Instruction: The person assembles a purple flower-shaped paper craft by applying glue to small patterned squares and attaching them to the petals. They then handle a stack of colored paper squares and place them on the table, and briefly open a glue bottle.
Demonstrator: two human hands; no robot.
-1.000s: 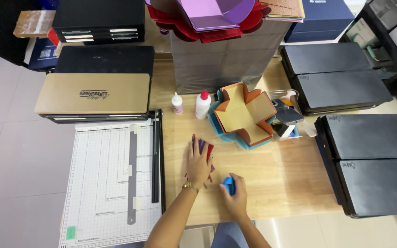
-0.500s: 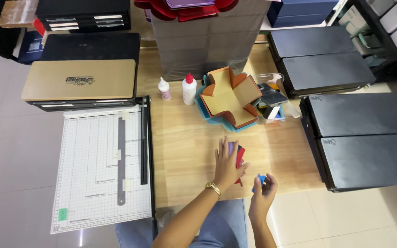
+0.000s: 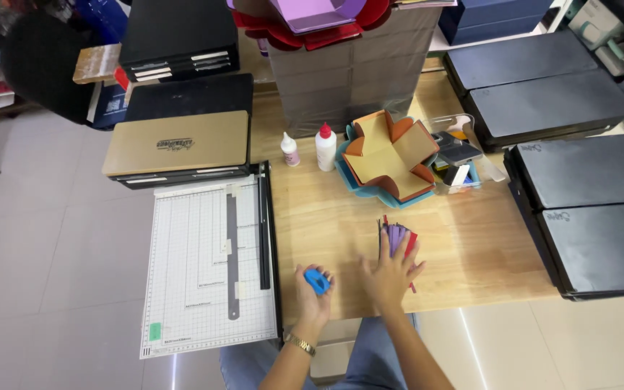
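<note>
The left hand, with a watch band at its wrist, is curled loosely, its fingers bent inward. The right hand lies flat, palm down, with its fingers spread and stretched forward. Both forearms reach up from the bottom edge, angling slightly apart, and the hands stay near each other without touching.

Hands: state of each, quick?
Left hand: closed on a small blue tool.
Right hand: open, fingers spread flat on the stack of coloured paper strips.
</note>
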